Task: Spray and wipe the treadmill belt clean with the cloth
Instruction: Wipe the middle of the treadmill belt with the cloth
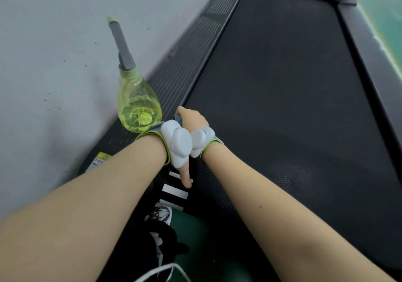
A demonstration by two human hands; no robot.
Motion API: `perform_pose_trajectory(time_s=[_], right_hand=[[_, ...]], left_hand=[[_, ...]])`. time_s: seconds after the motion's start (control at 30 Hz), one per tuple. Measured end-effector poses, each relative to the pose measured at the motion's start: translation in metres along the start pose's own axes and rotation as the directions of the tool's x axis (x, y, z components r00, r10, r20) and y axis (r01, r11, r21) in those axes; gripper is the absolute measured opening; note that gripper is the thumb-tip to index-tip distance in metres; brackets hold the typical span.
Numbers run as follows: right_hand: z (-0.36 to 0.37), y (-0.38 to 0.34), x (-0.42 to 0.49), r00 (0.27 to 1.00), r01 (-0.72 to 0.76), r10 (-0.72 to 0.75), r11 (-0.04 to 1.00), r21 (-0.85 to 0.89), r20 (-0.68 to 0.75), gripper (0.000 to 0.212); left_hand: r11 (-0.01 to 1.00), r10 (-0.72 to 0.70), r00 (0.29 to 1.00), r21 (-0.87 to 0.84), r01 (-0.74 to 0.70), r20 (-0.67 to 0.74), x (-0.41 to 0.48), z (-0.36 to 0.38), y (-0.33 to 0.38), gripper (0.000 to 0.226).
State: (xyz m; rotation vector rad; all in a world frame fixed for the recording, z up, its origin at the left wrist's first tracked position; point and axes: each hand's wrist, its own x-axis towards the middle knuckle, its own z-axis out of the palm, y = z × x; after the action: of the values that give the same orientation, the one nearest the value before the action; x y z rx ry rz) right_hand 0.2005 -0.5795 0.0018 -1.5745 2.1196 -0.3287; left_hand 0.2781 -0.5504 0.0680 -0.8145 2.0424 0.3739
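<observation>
At the left edge of the treadmill belt (282, 86) the right hand (193, 119) lies over a grey scrap that may be the cloth (178, 117) and the left hand (185, 175) shows only its thumb, so neither grip can be told as apart or clamped, while the yellow-green spray bottle (138, 105) stands upright just left of the belt.

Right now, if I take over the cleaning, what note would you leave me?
Left hand: mostly hidden behind its wrist device, one finger pointing down; grip unclear.
Right hand: at the left edge of the belt, fingers hidden.
Spray bottle: upright on the left side rail, unheld.
Cloth: not clearly visible.
Done or left: can't tell what is wiped; wiping likely remains.
</observation>
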Motion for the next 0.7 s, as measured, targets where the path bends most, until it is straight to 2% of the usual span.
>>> perform_pose_trajectory(time_s=[0.1, 0.2, 0.3, 0.37, 0.43, 0.53, 0.7], right_hand=[[-0.007, 0.015, -0.005, 0.999, -0.046, 0.045, 0.998, -0.037, -0.008, 0.022], [-0.018, 0.044, -0.016, 0.993, -0.115, 0.111, 0.989, -0.089, -0.046, 0.020], [-0.030, 0.079, -0.031, 0.980, -0.188, 0.184, 0.981, -0.044, -0.078, 0.011], [-0.037, 0.097, -0.039, 0.970, -0.226, 0.224, 0.974, -0.015, -0.090, 0.009], [-0.047, 0.125, -0.052, 0.950, -0.291, 0.287, 0.957, -0.014, -0.122, 0.017], [-0.060, 0.173, -0.074, 0.896, -0.408, 0.398, 0.913, -0.009, -0.198, 0.027], [-0.081, 0.254, -0.126, 0.763, -0.595, 0.547, 0.802, -0.044, -0.345, 0.030]], left_hand=[[0.998, 0.005, 1.000, 0.066, -0.005, 0.012, 0.019, -0.001, 0.007, 0.075], [0.991, 0.101, 0.994, 0.094, -0.096, -0.045, 0.030, -0.003, 0.023, 0.090], [0.980, 0.183, 0.974, 0.107, -0.169, -0.132, 0.048, -0.010, 0.044, 0.101], [0.977, 0.200, 0.971, 0.103, -0.187, -0.131, 0.062, -0.012, 0.057, 0.106], [0.952, 0.271, 0.951, 0.191, -0.241, -0.150, 0.070, -0.015, 0.084, 0.108], [0.888, 0.415, 0.887, 0.305, -0.344, -0.205, 0.076, -0.018, 0.124, 0.112], [0.874, 0.440, 0.873, 0.322, -0.363, -0.212, 0.088, -0.020, 0.172, 0.115]])
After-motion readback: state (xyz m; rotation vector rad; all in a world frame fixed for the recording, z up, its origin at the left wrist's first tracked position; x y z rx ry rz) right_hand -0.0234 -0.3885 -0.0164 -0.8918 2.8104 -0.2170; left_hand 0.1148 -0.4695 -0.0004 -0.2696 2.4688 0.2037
